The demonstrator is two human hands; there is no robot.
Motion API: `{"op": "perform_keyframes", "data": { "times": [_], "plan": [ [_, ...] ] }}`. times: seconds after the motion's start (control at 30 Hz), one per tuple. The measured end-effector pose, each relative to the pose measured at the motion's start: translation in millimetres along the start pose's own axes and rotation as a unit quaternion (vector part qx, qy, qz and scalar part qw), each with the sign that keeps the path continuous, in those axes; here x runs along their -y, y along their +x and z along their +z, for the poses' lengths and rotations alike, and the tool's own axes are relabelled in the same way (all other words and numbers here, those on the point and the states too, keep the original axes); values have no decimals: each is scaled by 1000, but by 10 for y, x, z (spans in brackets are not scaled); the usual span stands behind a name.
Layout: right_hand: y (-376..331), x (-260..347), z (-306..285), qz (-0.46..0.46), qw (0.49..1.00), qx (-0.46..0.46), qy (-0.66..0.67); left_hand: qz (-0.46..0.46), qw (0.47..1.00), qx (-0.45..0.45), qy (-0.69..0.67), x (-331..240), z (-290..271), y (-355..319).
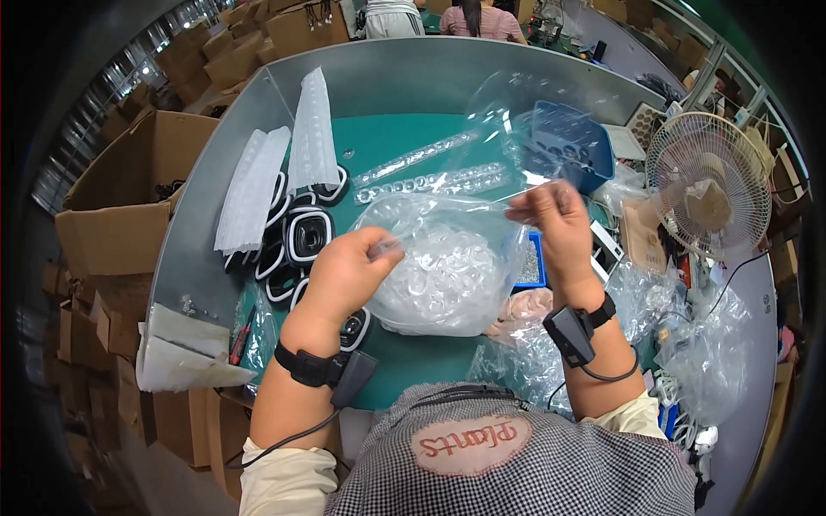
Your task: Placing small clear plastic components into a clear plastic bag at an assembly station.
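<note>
Left hand (348,271) is pinching, grip closed, the left mouth edge of the clear plastic bag of small transparent rings (443,275), which is hanging between both hands above the green table (404,142), while right hand (559,228) is pinching its right edge.

The left hand (348,271) hides the black-and-white oval parts (308,234) at 7 o'clock from the clear bag (447,267). The small clear pieces inside the bag are too small to tell apart. At 12 o'clock, two people (443,17) are cut off by the top edge. Contents of the blue bin (572,142) blur behind plastic.
</note>
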State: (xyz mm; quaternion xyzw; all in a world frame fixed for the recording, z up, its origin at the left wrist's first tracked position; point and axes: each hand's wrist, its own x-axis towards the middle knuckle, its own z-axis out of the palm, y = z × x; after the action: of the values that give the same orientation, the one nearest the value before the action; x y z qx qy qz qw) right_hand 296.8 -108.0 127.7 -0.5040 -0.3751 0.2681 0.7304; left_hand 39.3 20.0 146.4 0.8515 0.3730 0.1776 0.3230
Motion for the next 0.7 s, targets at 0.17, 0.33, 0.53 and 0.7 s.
{"op": "perform_keyframes", "data": {
  "times": [0.17,0.33,0.53,0.7],
  "plan": [
    [12,267,-514,-38,988,-149,-27,-29,965,6,-259,-42,-63,6],
    [-529,-178,-1443,-85,902,-114,-408,-20,972,-38,-230,95,-112,-77],
    [-2155,-1081,-2019,56,729,13,-682,-43,971,-56,-229,269,-95,-39],
    [-3083,-2027,-3063,260,708,-99,-649,-43,973,-48,-220,324,-42,132]
  ]
}}
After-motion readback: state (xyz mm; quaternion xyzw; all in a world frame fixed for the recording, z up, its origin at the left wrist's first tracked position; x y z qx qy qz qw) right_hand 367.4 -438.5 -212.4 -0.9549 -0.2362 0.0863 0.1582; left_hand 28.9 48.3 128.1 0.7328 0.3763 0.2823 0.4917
